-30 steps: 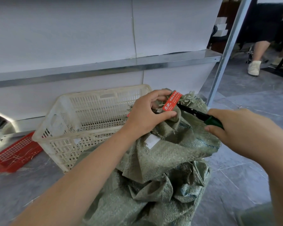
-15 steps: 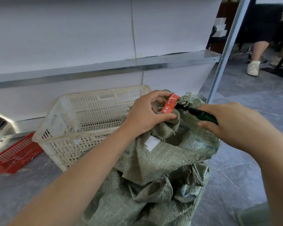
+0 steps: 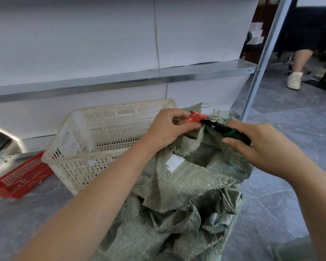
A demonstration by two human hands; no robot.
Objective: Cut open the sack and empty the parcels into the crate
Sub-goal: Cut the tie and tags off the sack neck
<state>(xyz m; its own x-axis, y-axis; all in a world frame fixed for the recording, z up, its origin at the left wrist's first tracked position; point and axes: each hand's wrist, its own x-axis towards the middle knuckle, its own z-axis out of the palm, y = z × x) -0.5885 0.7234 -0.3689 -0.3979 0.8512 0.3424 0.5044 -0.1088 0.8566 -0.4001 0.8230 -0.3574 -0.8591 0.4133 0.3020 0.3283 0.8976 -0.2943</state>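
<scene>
A grey-green woven sack (image 3: 181, 200) stands on the floor in front of me, its neck bunched at the top. My left hand (image 3: 167, 127) pinches the gathered neck together with a red seal tag (image 3: 194, 117). My right hand (image 3: 260, 144) grips a cutter with a green and black handle (image 3: 228, 131), its tip right under the red tag. A white label (image 3: 174, 162) is stuck on the sack below my hands. The cream plastic crate (image 3: 94, 142) stands just left of the sack. No parcels show.
A red plastic tray (image 3: 21, 178) lies on the floor left of the crate. A metal shelf (image 3: 120, 80) runs behind, with an upright post (image 3: 262, 59) at the right. Another person's legs (image 3: 297, 72) are at the far right.
My right hand has moved left with the cutter, bringing its tip up to the red tag. My left hand has kept its hold on the neck, and the tag has tilted flatter.
</scene>
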